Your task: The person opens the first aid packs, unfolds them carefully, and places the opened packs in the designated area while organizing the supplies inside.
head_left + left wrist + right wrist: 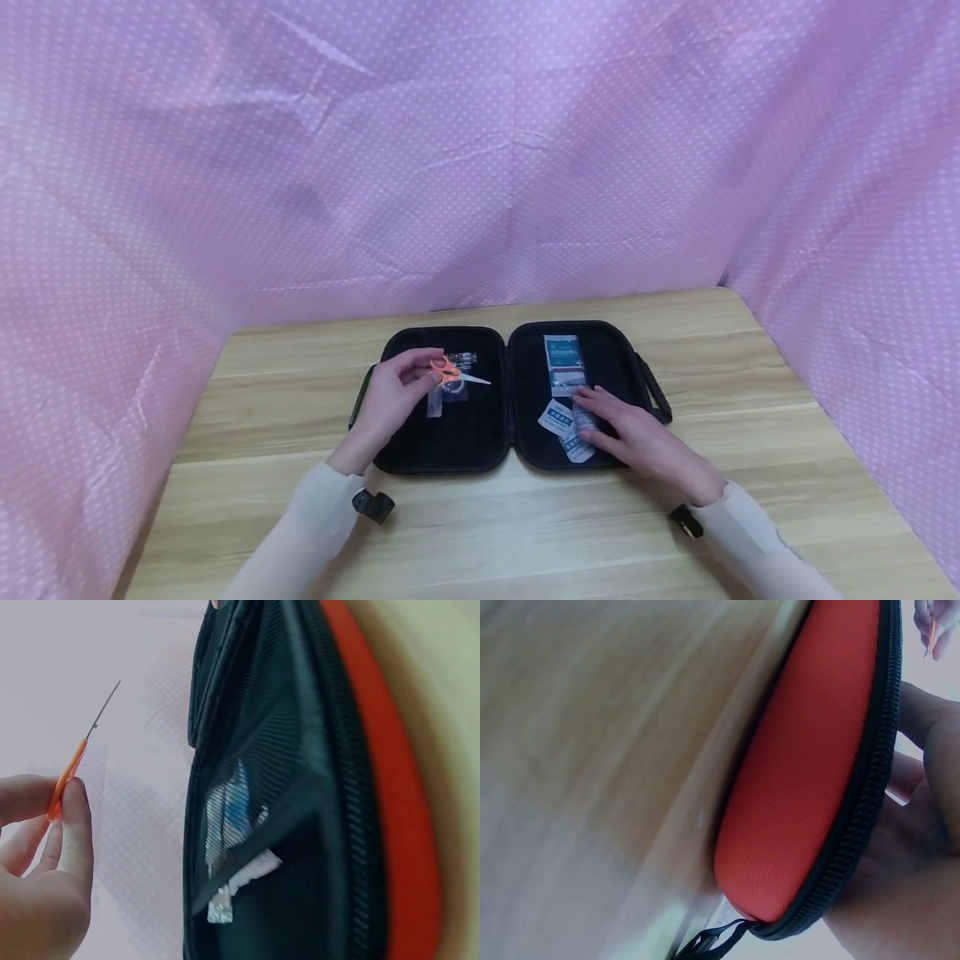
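My left hand (392, 395) pinches a small pair of scissors (447, 372) by its orange handles, raised over the left half of an open case (465, 454). In the left wrist view the scissors (72, 769) point away from the thumb and fingers, blades together. My right hand (637, 435) lies over the right half of the case, fingers extended on a whitish wrapped item (585, 417); its grip is partly hidden. Beside those fingers lie small white-and-blue sachets (557, 418). Above them is a teal-and-clear packet (564, 358).
Behind the scissors, small clear-wrapped items (434, 406) sit in the case's left half. A black carry handle (654, 387) sticks out on the right side. The case's outer shell (802, 765) is red with a black zip. Pink dotted cloth (480, 167) surrounds the wooden table (480, 533).
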Available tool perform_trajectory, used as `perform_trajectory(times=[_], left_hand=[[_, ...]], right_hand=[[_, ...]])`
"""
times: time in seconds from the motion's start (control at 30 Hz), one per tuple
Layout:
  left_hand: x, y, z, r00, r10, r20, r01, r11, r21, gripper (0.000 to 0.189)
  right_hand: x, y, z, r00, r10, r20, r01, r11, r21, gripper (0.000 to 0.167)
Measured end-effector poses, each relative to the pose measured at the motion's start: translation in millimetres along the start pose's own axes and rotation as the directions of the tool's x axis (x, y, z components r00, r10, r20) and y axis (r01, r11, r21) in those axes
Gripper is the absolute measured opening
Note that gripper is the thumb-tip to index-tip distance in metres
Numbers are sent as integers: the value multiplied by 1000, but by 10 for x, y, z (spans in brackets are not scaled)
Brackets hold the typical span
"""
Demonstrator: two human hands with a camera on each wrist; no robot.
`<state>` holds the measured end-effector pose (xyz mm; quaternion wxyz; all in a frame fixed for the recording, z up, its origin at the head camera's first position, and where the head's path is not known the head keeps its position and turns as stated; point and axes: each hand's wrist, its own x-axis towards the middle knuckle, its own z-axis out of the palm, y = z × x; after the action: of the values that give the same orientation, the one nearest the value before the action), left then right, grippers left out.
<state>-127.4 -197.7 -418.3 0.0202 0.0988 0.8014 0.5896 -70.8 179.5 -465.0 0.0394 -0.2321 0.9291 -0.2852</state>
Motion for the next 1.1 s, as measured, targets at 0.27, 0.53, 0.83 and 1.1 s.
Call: perform_trajectory(times=[0.27, 0.53, 0.83, 1.1], left_hand=[[-147, -144, -126, 997, -71, -43, 69, 997, -36, 39], [-300, -237, -315, 987, -138, -79, 134, 990, -49, 40], [-454, -301, -481, 974, -205, -92, 204, 979, -22, 41], [-556, -354, -573, 971, -210, -111, 213, 977, 12, 41]], right_hand=[[-6, -8, 3, 1000, -4, 0, 4, 1000, 3, 53], [-3, -19, 3, 1000, -5, -2, 5, 1000, -5, 53], [8, -32, -4, 1000, -5, -4, 5, 1000, -2, 53], [8, -38, -5, 1000, -9, -11, 9, 1000, -2, 53]])
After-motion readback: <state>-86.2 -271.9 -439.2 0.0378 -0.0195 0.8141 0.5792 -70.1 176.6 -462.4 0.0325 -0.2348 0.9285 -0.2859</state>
